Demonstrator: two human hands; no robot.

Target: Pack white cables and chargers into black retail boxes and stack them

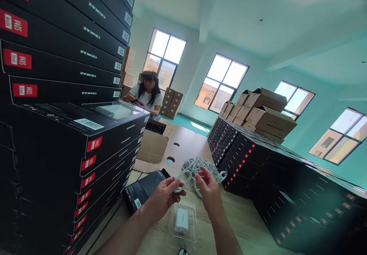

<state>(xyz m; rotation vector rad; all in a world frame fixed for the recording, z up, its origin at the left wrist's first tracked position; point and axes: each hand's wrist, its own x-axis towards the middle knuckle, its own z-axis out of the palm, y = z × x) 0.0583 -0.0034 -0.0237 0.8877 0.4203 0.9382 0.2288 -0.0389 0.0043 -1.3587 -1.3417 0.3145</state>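
Note:
My left hand is closed on a loop of white cable above the table. My right hand pinches the same cable from the other side. Behind my hands a tangled pile of white cables lies on the table. Below my hands a clear plastic tray holds a small white adapter. A flat black box lies just left of my left hand.
Tall stacks of black boxes with red labels rise on the left, and lower stacks fill the right. An open cardboard carton sits on the table. A person sits across. Brown cartons stand behind.

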